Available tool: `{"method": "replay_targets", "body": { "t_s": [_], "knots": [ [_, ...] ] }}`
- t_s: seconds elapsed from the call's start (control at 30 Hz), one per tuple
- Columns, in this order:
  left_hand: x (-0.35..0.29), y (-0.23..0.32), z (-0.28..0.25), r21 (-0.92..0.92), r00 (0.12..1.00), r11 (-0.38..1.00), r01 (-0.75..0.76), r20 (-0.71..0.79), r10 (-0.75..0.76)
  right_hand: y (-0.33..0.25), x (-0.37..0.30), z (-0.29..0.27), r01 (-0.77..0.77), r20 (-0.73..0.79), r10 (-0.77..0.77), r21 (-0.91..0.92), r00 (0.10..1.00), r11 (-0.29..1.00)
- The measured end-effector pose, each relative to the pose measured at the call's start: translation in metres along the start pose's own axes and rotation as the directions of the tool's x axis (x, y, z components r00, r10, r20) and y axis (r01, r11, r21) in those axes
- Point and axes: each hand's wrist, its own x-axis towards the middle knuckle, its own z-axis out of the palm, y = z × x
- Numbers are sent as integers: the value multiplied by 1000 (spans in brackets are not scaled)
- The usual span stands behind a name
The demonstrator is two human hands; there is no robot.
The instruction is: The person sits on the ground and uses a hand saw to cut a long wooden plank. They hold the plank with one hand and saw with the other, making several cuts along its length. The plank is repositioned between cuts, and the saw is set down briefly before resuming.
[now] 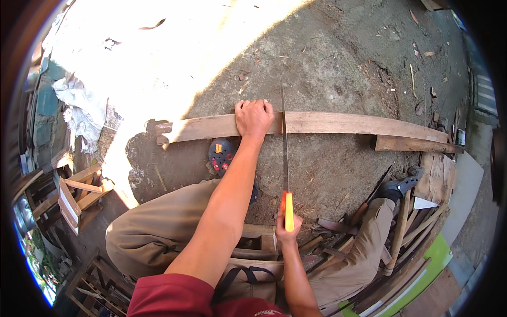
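At the far left a crumpled white sheet (79,108) lies on the sunlit ground, and nearer, at the left edge, small wooden frames (74,198) are stacked together. A long wooden plank (348,122) runs across the middle of the scene from left to right over the dirt floor (338,58), its left end notched and its right end lying on a shorter board (412,143). Just under the plank, left of centre, sits a dark sandal with red dots (222,153). The left hand (254,119) presses flat on top of the plank, fingers curled over its far edge, holding it down. Just to the right of that hand a hand saw (285,158) stands on edge, its thin blade crossing the plank from near to far and sticking out beyond the far edge. The right hand (288,230) is clenched around the saw's yellow-orange handle, nearer the person than the plank. The person sits on a low wooden stool (259,240), knees in tan trousers spread to either side. To the right, a foot in a dark sandal (401,186) rests close to a pile of scrap boards and sticks (422,211), and a green board (428,269) lies at the near right.
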Motion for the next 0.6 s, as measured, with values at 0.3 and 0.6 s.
{"method": "replay_targets", "body": {
  "t_s": [0.3,0.6],
  "knots": [
    [5,0,0,-1,1000,1000,0,6,0,40,-2,1,16,36,-16,-18,999,1000],
    [1,16,0,20,999,999,-47,12,47,5,127,39,56,-82,-48,89,995,994]
  ]
}}
